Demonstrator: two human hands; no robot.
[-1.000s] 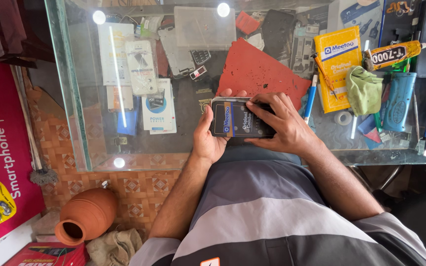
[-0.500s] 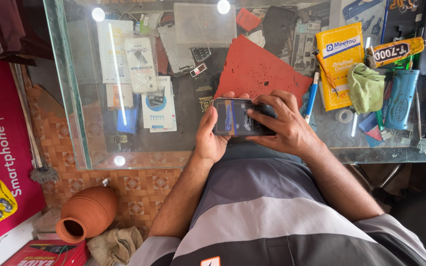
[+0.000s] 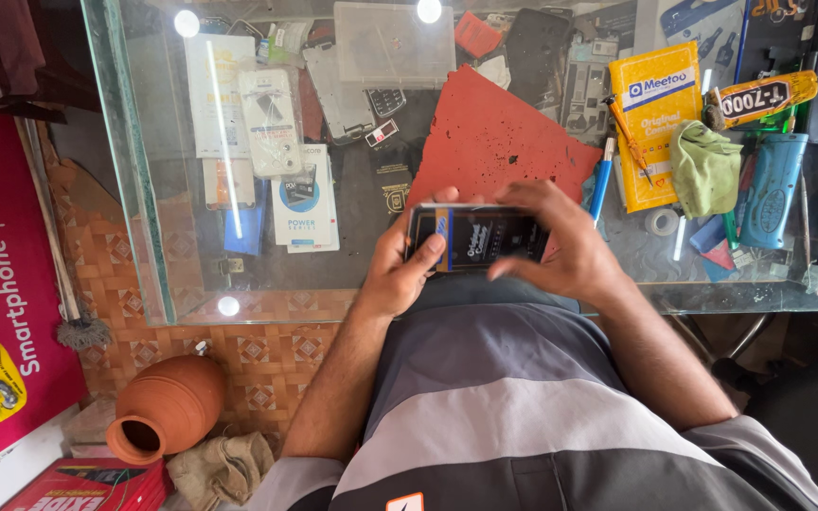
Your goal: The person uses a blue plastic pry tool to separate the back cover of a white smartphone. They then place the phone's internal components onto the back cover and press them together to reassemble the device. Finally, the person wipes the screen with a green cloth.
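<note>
Right hand shifted over one phone, two hands gripping, one red mat

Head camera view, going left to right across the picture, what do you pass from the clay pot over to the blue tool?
Clay pot → left hand → phone → right hand → blue pen → yellow box → green cloth → blue tool.

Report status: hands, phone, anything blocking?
Left hand grips phone by its end. Right hand covers other end, fingers on top. Red mat just beyond; nothing blocking.
</note>
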